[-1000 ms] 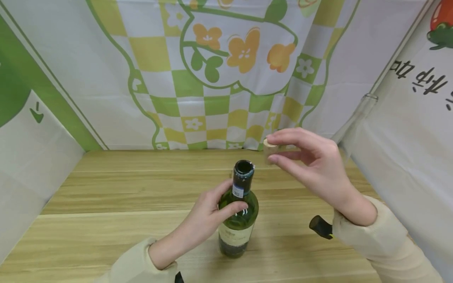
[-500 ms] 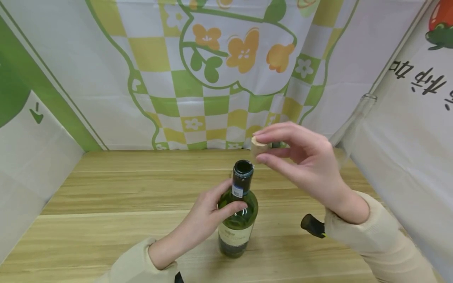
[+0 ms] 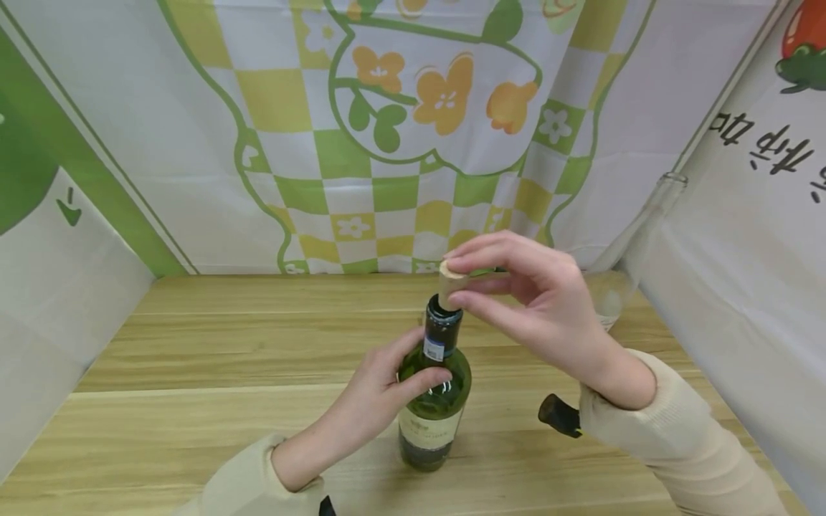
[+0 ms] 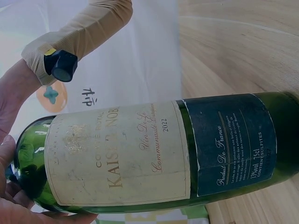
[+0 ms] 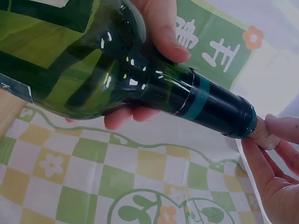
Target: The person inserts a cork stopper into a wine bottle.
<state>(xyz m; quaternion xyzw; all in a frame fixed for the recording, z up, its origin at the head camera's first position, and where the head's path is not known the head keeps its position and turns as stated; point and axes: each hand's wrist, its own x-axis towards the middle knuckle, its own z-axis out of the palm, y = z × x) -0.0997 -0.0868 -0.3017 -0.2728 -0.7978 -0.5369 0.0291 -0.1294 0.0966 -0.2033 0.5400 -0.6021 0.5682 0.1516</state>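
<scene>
A green wine bottle (image 3: 434,408) with a cream label stands upright on the wooden table. My left hand (image 3: 381,383) grips it around the shoulder and the base of the neck. Between the thumb and fingers of my right hand (image 3: 535,301) a cork (image 3: 452,285) is pinched, held upright over the bottle's mouth. In the right wrist view the cork (image 5: 265,135) meets the rim of the dark neck; how far its lower end sits inside is hidden. The left wrist view shows the labels on the bottle (image 4: 121,158) from close by.
A clear glass bottle (image 3: 635,236) stands at the back right, partly behind my right hand. Printed cloth walls (image 3: 387,186) close off the back and both sides of the wooden table (image 3: 226,344).
My right hand has carried the cork leftward, from beside the bottle to its mouth, dipping slightly at the end. My left hand and the wine bottle have stayed in place.
</scene>
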